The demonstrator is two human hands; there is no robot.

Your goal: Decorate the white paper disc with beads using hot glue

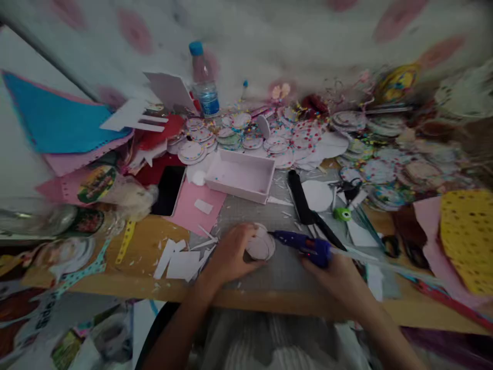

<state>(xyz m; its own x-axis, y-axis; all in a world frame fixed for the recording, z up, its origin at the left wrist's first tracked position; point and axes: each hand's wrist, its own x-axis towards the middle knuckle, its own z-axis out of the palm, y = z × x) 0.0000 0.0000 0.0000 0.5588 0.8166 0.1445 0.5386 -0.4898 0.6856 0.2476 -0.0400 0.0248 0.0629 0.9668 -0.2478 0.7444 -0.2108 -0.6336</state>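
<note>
A small round pale disc [262, 243] is held at its left side by my left hand [234, 252], with the thumb along its lower edge and the fingers at its top. My right hand [333, 270] is wrapped round the handle of a blue glue gun [304, 244]. The gun points left, and its dark nozzle is close to the upper right edge of the disc; whether they touch cannot be made out. Both lie over a grey mat [277, 275] near the table's front edge.
A pale open box [241, 176] stands behind my hands. Piles of decorated discs [277, 144] and a water bottle [206, 85] are at the back. A phone [169, 190] and paper scraps [184, 264] lie left; black-handled tools [299, 198] and a yellow sheet [468, 236] lie right.
</note>
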